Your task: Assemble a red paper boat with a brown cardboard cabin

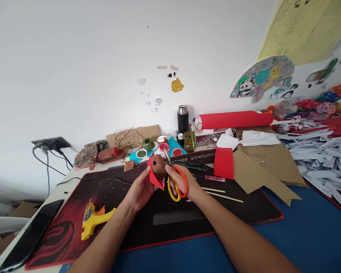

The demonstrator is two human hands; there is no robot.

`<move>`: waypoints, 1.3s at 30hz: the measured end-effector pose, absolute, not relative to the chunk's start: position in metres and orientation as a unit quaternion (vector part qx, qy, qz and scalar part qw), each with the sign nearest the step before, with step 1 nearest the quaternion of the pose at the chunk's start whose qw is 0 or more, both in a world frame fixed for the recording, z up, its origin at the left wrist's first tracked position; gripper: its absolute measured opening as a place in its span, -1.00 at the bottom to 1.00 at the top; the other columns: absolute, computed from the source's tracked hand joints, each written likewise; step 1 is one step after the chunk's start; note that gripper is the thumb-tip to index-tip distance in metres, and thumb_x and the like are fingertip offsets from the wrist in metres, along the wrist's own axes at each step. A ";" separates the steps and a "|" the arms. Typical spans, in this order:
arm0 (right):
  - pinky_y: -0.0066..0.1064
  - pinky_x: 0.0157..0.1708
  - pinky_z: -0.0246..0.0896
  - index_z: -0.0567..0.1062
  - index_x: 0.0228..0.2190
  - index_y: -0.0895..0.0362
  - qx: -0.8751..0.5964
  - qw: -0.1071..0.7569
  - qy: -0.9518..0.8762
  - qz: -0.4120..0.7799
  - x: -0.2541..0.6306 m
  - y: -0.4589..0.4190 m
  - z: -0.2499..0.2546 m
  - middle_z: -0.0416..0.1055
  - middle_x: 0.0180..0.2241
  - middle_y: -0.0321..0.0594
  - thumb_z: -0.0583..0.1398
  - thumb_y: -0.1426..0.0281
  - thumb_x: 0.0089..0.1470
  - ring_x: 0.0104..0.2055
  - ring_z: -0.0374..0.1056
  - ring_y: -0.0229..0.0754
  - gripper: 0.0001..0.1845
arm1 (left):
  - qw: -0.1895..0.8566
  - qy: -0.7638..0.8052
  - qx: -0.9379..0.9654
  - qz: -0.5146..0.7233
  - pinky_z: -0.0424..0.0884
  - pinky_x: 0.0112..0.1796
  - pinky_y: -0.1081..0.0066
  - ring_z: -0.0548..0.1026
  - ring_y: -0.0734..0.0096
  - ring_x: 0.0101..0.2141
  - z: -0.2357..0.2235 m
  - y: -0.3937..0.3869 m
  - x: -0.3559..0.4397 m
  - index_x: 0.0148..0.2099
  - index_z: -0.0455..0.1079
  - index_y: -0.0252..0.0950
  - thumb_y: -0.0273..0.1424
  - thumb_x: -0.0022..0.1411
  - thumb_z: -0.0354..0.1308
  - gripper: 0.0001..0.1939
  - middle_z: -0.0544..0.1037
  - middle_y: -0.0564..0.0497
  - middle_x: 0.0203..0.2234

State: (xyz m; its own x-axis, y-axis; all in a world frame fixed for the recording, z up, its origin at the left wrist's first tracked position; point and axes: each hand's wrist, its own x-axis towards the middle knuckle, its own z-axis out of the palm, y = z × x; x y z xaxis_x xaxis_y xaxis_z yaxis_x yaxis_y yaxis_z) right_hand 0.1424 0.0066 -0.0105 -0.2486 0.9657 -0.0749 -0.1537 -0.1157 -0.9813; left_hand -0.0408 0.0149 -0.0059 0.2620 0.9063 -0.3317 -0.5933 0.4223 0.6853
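Note:
My left hand (140, 189) is closed round a small brown model house (159, 167) with a piece of red paper (154, 175) stuck to it, held above the black and red desk mat (108, 189). My right hand (184, 181) grips scissors (176, 182) with orange and yellow handles. Their blades point up and touch the top of the little house. Both hands meet over the middle of the mat.
A yellow glue gun (92, 222) and a dark phone (31, 235) lie at the left. Cardboard (261, 167), a red paper sheet (224, 163), a red roll (233, 119), wooden sticks (221, 194), paint pots, a flask (183, 118) and white paper strips (324, 159) crowd the back and right.

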 end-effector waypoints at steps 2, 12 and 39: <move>-0.49 -0.76 0.12 0.32 -0.42 0.02 -0.415 0.450 -0.488 0.623 0.142 0.007 -0.010 0.28 -0.69 -0.49 0.25 -0.30 0.19 -0.78 0.22 -0.29 -0.34 | 0.762 0.361 0.216 0.492 0.68 -0.24 0.39 0.73 0.27 -0.31 -0.006 0.015 -0.041 -0.02 0.62 -0.37 -0.40 0.53 0.14 -0.77 0.77 -0.18 -0.22; -0.49 -0.75 0.11 0.31 -0.43 0.02 -0.425 0.442 -0.490 0.620 0.143 0.007 -0.011 0.29 -0.69 -0.48 0.26 -0.31 0.17 -0.77 0.24 -0.29 -0.33 | 0.778 0.361 0.197 0.475 0.65 -0.39 0.39 0.70 0.27 -0.38 -0.003 0.014 -0.041 -0.05 0.60 -0.35 -0.41 0.56 0.09 -0.75 0.76 -0.16 -0.27; -0.51 -0.69 0.16 0.53 -0.15 0.11 -0.426 0.451 -0.486 0.616 0.147 0.005 0.002 0.34 -0.71 -0.44 0.20 -0.31 0.21 -0.72 0.36 -0.21 -0.29 | 0.698 0.339 0.207 0.596 0.70 -0.27 0.35 0.75 0.23 -0.25 0.008 0.021 -0.050 0.06 0.58 -0.27 -0.43 0.52 0.15 -0.80 0.77 -0.14 -0.16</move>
State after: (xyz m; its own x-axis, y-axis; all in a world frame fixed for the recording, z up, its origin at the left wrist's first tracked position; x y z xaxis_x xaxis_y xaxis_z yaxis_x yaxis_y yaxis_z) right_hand 0.1471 0.0045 0.0018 -0.2315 0.9691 -0.0858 -0.1415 -0.1208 -0.9825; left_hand -0.0500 0.0205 0.0083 0.0603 0.9719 -0.2274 -0.6915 0.2050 0.6927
